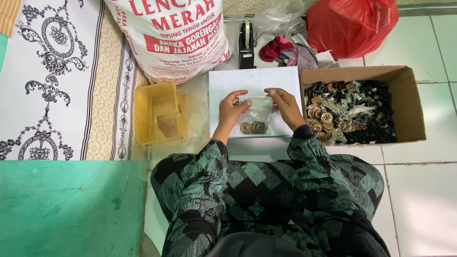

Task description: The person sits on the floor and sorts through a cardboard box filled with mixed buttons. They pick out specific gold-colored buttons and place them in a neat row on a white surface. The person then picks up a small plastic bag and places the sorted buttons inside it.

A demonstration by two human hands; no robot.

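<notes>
Head view: clear bag [255,114] pinched between both hands [259,107].

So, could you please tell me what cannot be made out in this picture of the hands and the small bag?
- Head view: the round metal pieces in the small clear bag are too small to count.
- The bag's top edge is hidden by the left hand and right hand.
- The white sack and red bag are cut off by the top edge.
- The yellow tub holds something blurred.
</notes>
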